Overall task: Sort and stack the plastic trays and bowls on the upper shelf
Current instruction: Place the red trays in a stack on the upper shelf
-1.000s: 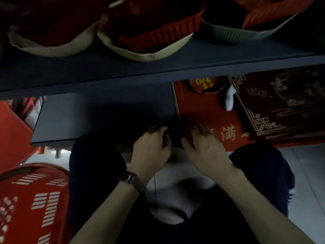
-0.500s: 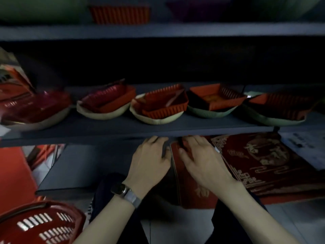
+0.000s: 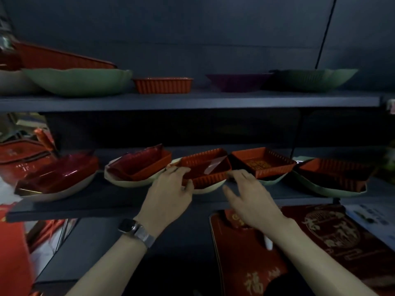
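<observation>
Two dark shelves face me. On the upper shelf [image 3: 192, 101] stand a green bowl [image 3: 79, 82], a small orange ribbed tray [image 3: 163, 85], a purple tray [image 3: 237, 82] and a second green bowl [image 3: 314, 80]. The middle shelf [image 3: 106, 199] carries several pale bowls with red and orange trays in them. My left hand [image 3: 168, 193] grips the left end of an orange ribbed tray [image 3: 205, 167] lying in a cream bowl [image 3: 209, 189]. At that tray's right corner my right hand [image 3: 250, 195] has its fingers spread, holding nothing.
Neighbouring bowls hold a dark red tray [image 3: 139, 165] on the left and an orange tray [image 3: 265, 161] on the right, close to my hands. Red printed mats [image 3: 245, 263] lie on the lowest shelf. Red goods [image 3: 19, 150] crowd the left edge.
My view has tilted up from the lowest shelf to the two upper shelves. Both hands rose from the red mat to the orange ribbed tray on the middle shelf.
</observation>
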### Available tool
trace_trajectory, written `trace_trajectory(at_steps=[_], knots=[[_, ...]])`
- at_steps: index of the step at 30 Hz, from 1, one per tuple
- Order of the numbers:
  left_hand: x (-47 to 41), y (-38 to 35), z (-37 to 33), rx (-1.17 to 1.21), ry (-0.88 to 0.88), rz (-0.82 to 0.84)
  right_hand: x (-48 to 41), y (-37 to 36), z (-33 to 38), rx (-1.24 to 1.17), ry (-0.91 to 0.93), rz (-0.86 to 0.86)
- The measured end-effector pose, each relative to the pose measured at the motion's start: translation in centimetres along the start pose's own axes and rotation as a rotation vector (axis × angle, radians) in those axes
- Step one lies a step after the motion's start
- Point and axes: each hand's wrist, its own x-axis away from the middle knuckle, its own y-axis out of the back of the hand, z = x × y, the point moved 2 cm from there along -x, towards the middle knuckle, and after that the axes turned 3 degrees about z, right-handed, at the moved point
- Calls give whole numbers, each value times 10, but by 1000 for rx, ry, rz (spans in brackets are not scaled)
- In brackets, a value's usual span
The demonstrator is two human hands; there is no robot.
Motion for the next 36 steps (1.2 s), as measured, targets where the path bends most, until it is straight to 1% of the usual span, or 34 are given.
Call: trace_trajectory(at_steps=[3,7,10,14,18,22,27,29,32,36], knots=[[-20,6,17,-51,32,35,-24,4,-8,-15,-32,-25],[-42,2,45,-82,145,181,-54,5,-25,-21,-80,-18],[-61,-6,60,-47,200,307,-74,5,-36,-37,-107,20],[-77,-19,69,61,216,360,-96,-2,-42,-93,-131,90],[-85,-34,74,221,261,330,-110,-11,-50,-222,-143,130],[-92,-43,75,296,258,284,-118,-19,-58,-324,-151,121],[-92,-52,67,441,234,154,-124,-27,-64,-303,-190,5],[-89,-53,68,443,228,119,-121,-28,-65,-356,-204,-39],[-78,-52,69,468,200,77,-107,-26,-60,-404,-204,-92],[-56,-42,60,531,157,37,-76,-25,-48,-449,-253,-176]])
